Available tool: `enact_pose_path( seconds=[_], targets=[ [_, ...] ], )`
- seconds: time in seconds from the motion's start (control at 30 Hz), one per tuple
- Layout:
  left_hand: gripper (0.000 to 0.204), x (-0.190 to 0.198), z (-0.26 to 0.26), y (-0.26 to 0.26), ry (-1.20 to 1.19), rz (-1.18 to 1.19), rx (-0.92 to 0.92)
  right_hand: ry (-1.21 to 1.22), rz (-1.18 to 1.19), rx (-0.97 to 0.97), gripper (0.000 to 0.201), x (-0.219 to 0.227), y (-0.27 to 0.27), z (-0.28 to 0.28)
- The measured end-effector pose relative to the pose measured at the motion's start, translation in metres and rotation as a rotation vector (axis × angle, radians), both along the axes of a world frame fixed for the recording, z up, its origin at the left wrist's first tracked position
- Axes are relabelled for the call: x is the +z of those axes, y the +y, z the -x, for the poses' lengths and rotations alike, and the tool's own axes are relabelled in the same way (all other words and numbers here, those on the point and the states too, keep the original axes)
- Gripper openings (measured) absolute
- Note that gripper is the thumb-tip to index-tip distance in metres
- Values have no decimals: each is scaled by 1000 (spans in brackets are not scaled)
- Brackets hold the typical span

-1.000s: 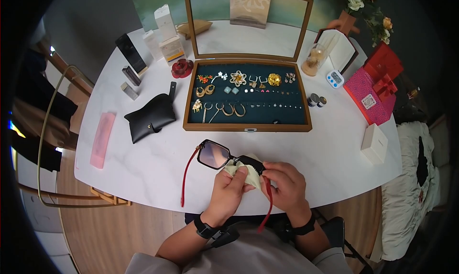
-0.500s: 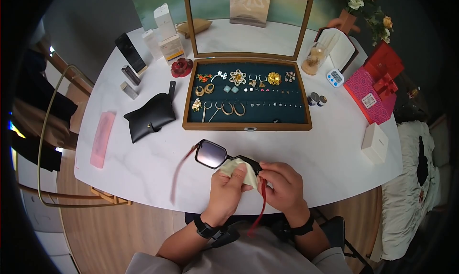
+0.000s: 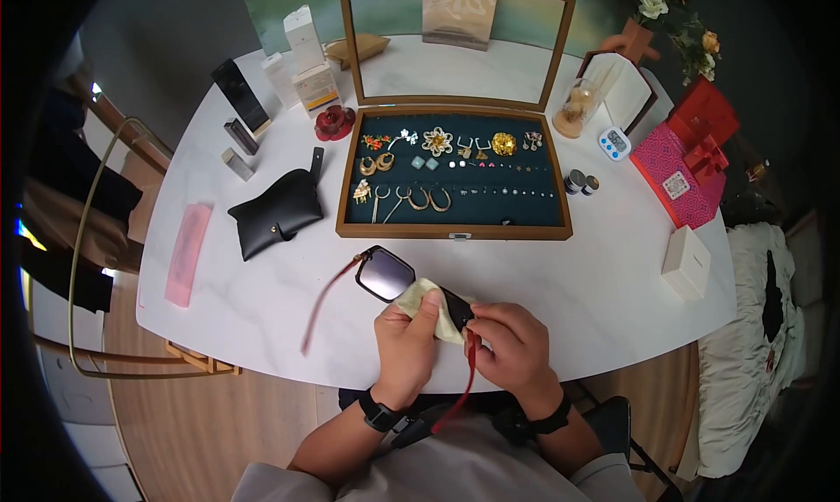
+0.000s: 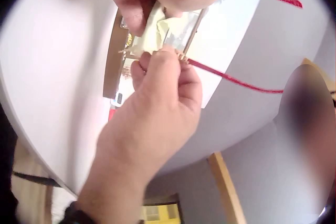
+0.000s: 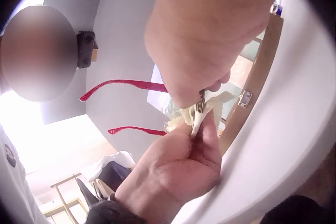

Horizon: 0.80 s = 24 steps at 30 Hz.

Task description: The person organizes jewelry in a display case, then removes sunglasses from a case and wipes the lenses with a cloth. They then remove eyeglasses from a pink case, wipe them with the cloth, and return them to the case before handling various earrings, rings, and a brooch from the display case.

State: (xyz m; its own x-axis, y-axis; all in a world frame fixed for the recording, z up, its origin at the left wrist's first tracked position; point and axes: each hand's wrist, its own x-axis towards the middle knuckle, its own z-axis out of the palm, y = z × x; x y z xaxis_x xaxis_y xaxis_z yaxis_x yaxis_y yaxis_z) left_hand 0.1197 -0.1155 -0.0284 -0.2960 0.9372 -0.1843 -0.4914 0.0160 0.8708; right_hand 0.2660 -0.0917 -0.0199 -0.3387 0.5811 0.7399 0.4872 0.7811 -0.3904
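In the head view, a pair of sunglasses with black frames and red temples is held over the near edge of the table. My left hand pinches a pale yellow cleaning cloth around the lens on the right, thumb on top. At that lens's outer corner, by the hinge, the fingers of my right hand grip the frame. One red temple hangs down beside the right hand; the other extends free on the left. The left wrist view shows the cloth folded between both hands' fingertips.
Beyond the hands stands an open glass-lidded jewelry box with earrings and brooches. To its left lie a black pouch and a pink strip-shaped packet. A white box and a red-pink gift box stand at the right.
Both hands and the sunglasses have shifted slightly left. The free left temple has swung left and up, and the left thumb has moved up over the cloth.
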Motion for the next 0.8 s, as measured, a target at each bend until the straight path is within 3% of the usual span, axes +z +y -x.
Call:
enact_pose_path(
  seconds=[0.03,0.1,0.13,0.23,0.33,0.4,0.47,0.57,0.67,0.8],
  targets=[
    [22,-5,2,-2,0,-1,1,3,4,0,26,2,0,1],
    [20,-12,9,-8,310,25,-105,6,9,-3,26,2,1,1],
    [20,-13,12,-9,310,26,-107,9,14,-11,26,0,3,-2],
    [14,-11,16,-7,-61,-28,-318,12,9,-21,26,-1,5,-5],
    [12,5,3,-2,-269,-58,-253,18,8,-28,25,6,5,0],
    [13,-1,1,0,-271,-71,-217,-7,25,-18,25,8,3,1],
    [14,-8,5,-2,-3,-65,-213,-1,28,-10,25,3,2,0],
    [21,-2,11,-5,43,45,-254,13,50,-2,25,1,2,-4],
    [27,2,13,-8,19,48,-273,18,81,-7,26,3,2,-8],
    [24,-34,26,-13,-96,-3,-357,-17,64,-65,26,17,4,-17]
  ],
)
